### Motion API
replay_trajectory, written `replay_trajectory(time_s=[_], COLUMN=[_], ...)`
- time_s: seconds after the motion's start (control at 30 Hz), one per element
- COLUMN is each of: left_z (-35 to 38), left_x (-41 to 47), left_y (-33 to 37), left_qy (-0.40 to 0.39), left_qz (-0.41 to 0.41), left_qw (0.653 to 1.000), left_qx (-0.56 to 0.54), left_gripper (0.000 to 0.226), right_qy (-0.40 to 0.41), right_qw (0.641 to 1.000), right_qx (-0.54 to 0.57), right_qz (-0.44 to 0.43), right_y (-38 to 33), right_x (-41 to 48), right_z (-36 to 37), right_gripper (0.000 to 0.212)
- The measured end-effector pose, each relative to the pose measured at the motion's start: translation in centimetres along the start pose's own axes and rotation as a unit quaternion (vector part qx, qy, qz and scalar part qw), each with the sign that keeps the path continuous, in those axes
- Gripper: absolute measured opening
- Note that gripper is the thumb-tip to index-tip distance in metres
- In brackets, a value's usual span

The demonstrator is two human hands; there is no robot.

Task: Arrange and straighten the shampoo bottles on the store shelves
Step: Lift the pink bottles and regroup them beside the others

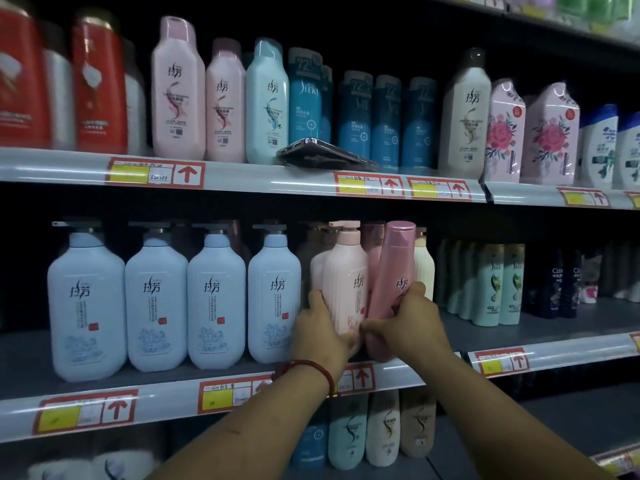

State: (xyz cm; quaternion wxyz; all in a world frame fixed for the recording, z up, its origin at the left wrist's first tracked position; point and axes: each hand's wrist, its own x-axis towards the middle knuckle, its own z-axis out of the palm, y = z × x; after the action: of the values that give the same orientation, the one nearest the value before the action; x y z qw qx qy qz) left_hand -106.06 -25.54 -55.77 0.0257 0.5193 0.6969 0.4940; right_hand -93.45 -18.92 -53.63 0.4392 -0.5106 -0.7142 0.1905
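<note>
Working at the middle shelf (pixel 166 407), centre frame. Left grip (pixel 322 337) curls round the lower side of the pale pink pump bottle (pixel 346 282). Right grip (pixel 405 323) holds the darker pink bottle (pixel 394 268), which is tilted and touches the first. The hands hide both bases. Bottles behind are too dark to identify. Both labels read 拉芳. Teal bottles (pixel 355 123), upper centre, show "72" and "SLEK". Price-tag figures are blurred.

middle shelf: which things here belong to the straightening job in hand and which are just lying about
In hand: pale pink pump bottle, gripped by the left hand; tilted darker pink bottle, gripped by the right hand.
Lying about: dark flat case, perhaps a phone, on the upper shelf's edge; red price tags.
</note>
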Motion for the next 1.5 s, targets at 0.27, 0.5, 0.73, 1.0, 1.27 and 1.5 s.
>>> replay_trajectory(time_s=[0.27, 0.5, 0.73, 1.0, 1.27, 1.5], left_z=[0.2, 0.4, 0.8, 1.1, 1.5, 0.5], left_x=[0.2, 0.8, 1.0, 0.8, 1.3, 1.7], left_y=[0.5, 0.4, -0.3, -0.5, -1.0, -0.9], left_qy=[0.004, 0.000, 0.000, 0.007, 0.014, -0.011], left_qz=[-0.022, -0.036, -0.032, -0.024, -0.016, -0.019], left_qw=[1.000, 0.999, 0.999, 1.000, 0.999, 0.998], left_qx=[0.006, 0.013, 0.017, 0.016, 0.026, 0.052], left_gripper=[0.056, 0.057, 0.055, 0.055, 0.054, 0.050], right_qy=[0.011, 0.013, 0.013, 0.002, -0.010, 0.000], right_qw=[1.000, 1.000, 1.000, 1.000, 0.998, 0.994], right_qx=[-0.002, 0.000, -0.003, -0.007, -0.055, -0.111], right_qz=[0.007, -0.009, -0.023, -0.021, 0.005, 0.017], right_y=[-0.4, -0.8, -0.7, -0.5, 0.1, 0.4], right_x=[0.4, 1.0, 1.8, 2.2, 2.2, 1.6], right_z=[0.0, 0.5, 0.9, 1.2, 1.7, 2.2], right_gripper=[0.063, 0.069, 0.070, 0.071, 0.077, 0.067])
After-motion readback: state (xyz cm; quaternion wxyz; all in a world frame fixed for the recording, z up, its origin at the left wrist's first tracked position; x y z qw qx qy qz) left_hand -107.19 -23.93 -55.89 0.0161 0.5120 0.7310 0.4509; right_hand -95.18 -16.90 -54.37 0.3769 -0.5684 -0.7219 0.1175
